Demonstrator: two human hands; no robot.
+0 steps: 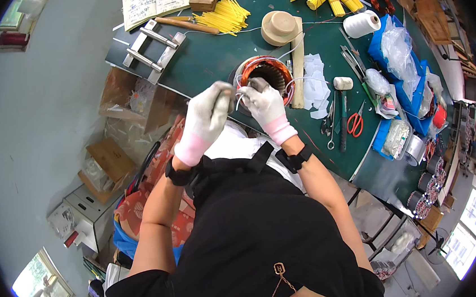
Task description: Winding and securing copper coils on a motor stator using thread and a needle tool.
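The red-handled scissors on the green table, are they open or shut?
Open. The red-handled scissors lie flat on the green table, handle loops spread apart and blades slightly parted.

The right hand (265,105) covers the copper-wound stator's (268,72) seven o'clock rim; fingertip grips are too small to tell; at two o'clock, stacked stators (425,188) blur.

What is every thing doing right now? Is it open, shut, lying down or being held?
left hand: gloved, closed in a pinch on white string
right hand: gloved, fingers curled at the stator's rim
copper-wound stator: flat on the table, opening up
red-handled scissors: lying flat, nearly shut
white thread spool: on its side
notebook: open
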